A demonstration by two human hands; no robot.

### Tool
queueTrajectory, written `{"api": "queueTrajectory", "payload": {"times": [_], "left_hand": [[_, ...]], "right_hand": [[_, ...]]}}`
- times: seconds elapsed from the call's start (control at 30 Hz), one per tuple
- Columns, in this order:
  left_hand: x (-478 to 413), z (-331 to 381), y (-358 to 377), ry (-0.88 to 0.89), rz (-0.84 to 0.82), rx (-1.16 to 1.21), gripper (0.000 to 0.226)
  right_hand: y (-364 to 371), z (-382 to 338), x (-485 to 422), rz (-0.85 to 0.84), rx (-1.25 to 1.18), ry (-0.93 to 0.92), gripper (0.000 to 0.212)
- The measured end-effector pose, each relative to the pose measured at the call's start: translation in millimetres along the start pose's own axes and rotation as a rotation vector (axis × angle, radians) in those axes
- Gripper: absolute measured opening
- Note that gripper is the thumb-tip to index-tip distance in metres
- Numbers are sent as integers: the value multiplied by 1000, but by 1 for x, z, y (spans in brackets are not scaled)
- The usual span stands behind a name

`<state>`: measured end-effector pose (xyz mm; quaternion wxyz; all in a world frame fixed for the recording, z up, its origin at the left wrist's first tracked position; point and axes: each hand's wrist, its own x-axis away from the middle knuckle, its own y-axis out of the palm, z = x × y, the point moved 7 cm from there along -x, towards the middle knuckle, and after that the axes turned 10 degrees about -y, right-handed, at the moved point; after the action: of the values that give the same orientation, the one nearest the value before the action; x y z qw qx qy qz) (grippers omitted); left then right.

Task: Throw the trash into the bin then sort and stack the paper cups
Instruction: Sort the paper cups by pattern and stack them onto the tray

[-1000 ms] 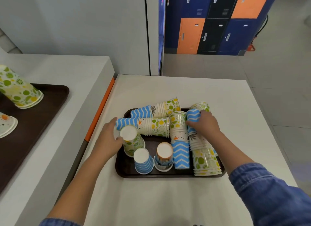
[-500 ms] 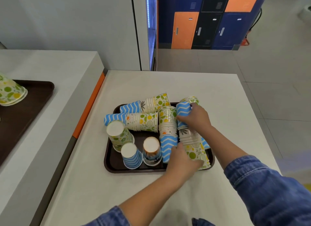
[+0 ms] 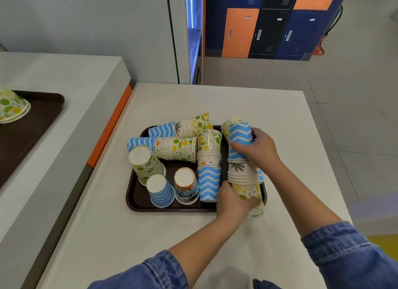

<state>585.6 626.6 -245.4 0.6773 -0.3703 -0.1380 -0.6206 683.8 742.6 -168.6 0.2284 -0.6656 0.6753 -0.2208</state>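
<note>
The left hand covers the near end of the lying stack of cups and the near right corner of the tray; the right hand hides part of the stack's middle; a blue cup beyond the stack shows only as a sliver; the second tray and its fruit-print cups are cut by the left edge; the left denim sleeve and right denim sleeve by the bottom edge; the lockers by the top.

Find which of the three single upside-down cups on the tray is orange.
The orange palm cup, rightmost of the three; the others are a fruit-print cup and a blue-striped cup.
</note>
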Motion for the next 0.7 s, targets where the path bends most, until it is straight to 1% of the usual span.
{"api": "queueTrajectory", "payload": {"times": [0.03, 0.1, 0.17, 0.3, 0.4, 0.43, 0.53, 0.57, 0.7], "left_hand": [[4, 1, -4, 5, -16, 33, 76], [12, 5, -18, 21, -51, 67, 79], [20, 12, -39, 67, -39, 72, 83], [35, 25, -94, 173, 102, 48, 89], [45, 28, -132, 229, 194, 58, 87], [48, 27, -144, 240, 216, 83, 85], [55, 23, -177, 286, 281, 145, 66], [56, 20, -187, 297, 299, 149, 64], [55, 0, -231, 278, 364, 128, 78]], "right_hand": [[-4, -5, 2, -9, -48, 7, 50], [-10, -21, 6, -33, -165, 20, 51], [-15, -44, 9, -45, -258, 3, 52], [-15, -108, 13, -69, -387, -111, 45], [-9, -155, 16, -101, -484, -206, 50], [-7, -170, 17, -107, -509, -235, 50], [4, -209, 21, -118, -602, -301, 47], [7, -221, 23, -115, -648, -320, 45], [13, -260, 28, -32, -855, -389, 41]]}}
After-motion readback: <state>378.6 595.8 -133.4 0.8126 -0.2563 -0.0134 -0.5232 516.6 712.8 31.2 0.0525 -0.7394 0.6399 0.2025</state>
